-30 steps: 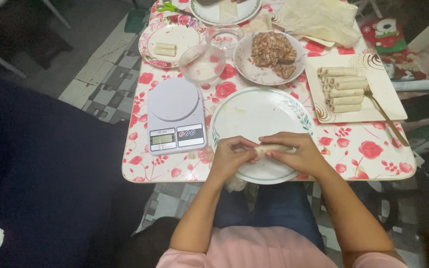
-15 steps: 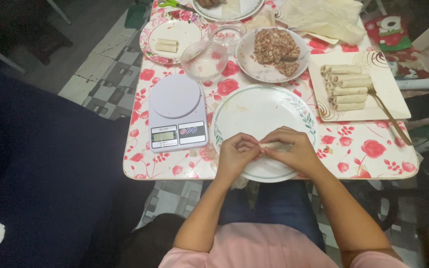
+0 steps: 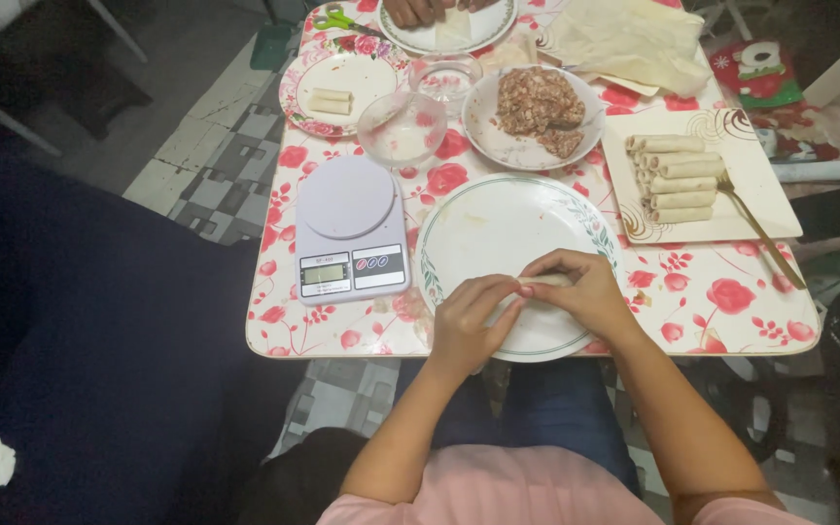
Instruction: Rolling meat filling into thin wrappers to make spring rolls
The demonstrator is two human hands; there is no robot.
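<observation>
- The left hand (image 3: 467,321) and the right hand (image 3: 580,290) meet over the near edge of the white plate (image 3: 498,228), fingers curled around a pale roll (image 3: 544,280) that they grasp between them; only a sliver of it shows, so I cannot tell how tightly it is wound.
- Compared with a second ago the hands sit a little closer together and the wrapper looks narrower, which suggests the roll is nearly closed up.
- The roll rests low on the plate, at the side nearest the person.
- Left of the plate stands one kitchen scale (image 3: 350,228), its platform bare.
- To the right, a cream tray (image 3: 760,185) holds what I count as six finished rolls (image 3: 675,177), with one fork (image 3: 756,226) lying beside them.
- Farther back: one bowl of minced filling (image 3: 535,107), two glass bowls (image 3: 401,128), one flowered plate (image 3: 342,83) with two small pieces, and a stack of wrappers (image 3: 634,39).
- At the far end another person's hands (image 3: 430,10) work over a second white plate.
</observation>
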